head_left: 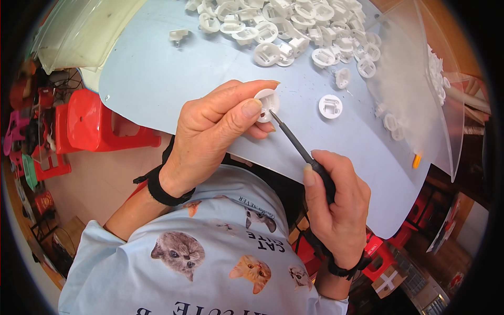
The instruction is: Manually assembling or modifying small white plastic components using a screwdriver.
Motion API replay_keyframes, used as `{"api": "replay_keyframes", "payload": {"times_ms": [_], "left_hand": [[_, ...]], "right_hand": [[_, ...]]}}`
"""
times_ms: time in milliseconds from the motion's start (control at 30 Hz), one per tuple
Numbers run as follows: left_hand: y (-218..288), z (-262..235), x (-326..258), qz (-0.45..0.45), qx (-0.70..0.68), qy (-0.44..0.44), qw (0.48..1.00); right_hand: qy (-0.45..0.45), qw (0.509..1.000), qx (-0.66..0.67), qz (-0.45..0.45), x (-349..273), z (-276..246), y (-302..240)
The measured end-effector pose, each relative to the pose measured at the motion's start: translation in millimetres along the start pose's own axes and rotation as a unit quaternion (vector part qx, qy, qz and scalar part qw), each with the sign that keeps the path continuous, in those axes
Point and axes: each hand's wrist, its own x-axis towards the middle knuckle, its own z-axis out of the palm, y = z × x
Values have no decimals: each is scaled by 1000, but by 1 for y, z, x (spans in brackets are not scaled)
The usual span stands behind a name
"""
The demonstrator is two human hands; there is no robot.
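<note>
My left hand pinches a small round white plastic part between thumb and fingers, just above the near edge of the pale blue table. A black-handled screwdriver is gripped in my right hand, and its thin shaft slants up-left with the tip touching the held part. Another round white part lies flat on the table a little to the right.
A large heap of similar white parts covers the far side of the table. One lone part lies at far left. A clear plastic bag with more parts sits on the right. A red stool stands on the floor to the left.
</note>
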Motion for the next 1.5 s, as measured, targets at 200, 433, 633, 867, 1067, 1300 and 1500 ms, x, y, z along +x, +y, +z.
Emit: {"api": "replay_keyframes", "payload": {"times_ms": [200,433,633,867,1067,1300,1500], "left_hand": [[-1,0,1,1,6,0,1000],[-2,-2,-1,3,13,6,1000],[-2,-1,0,3,9,5,1000],[0,-1,-1,-2,5,13,1000],[-2,-4,-1,-3,5,6,1000],[-2,-5,-3,0,4,3,1000],[-2,-3,-2,5,10,9,1000]], "right_hand": [[-5,1000,12,3,0,1,-1],[-41,997,55,26,1,4,-5],[-56,997,53,0,2,6,-5],[-59,993,-102,-23,2,11,-22],[-88,996,-22,-24,3,4,-14],[-111,988,107,10,14,1,-3],[-119,985,124,1,15,2,-2]]}}
